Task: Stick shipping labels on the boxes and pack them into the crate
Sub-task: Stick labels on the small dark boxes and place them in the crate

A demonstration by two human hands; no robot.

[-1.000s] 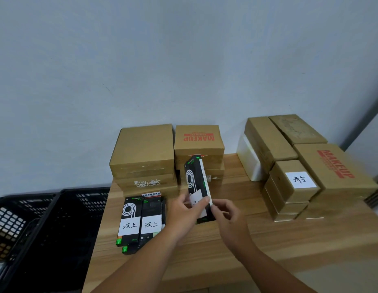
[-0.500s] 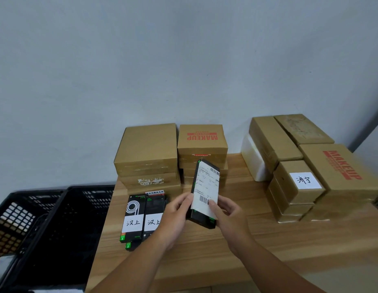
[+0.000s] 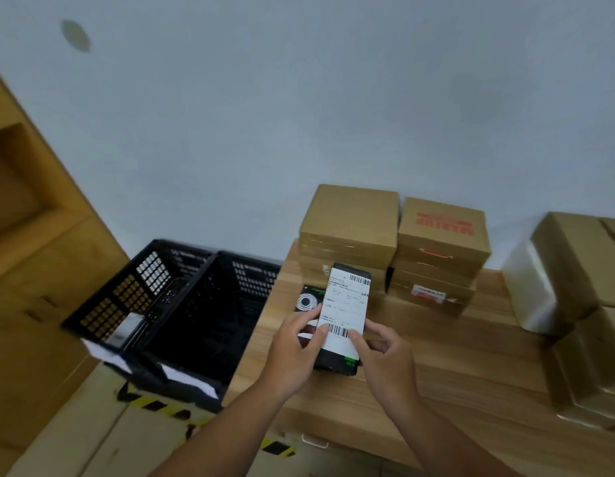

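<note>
Black box (image 3: 334,361) under white label (image 3: 345,304), 2 barcodes; left hand (image 3: 292,351) and right hand (image 3: 385,363) pinch its edges.

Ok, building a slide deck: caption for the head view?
Left hand and right hand hold a labelled black box above the table, beside black crates.

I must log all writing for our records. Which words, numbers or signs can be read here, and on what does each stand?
"MAKEUP", red, upside down and blurred: top of a brown box.
Print on the shipping label of the held black box: barcodes, text too small.
The green tag on that box: too small.
The red-white sticker on a lower box: blurred.
The white labels on the crates: unreadable.
</note>
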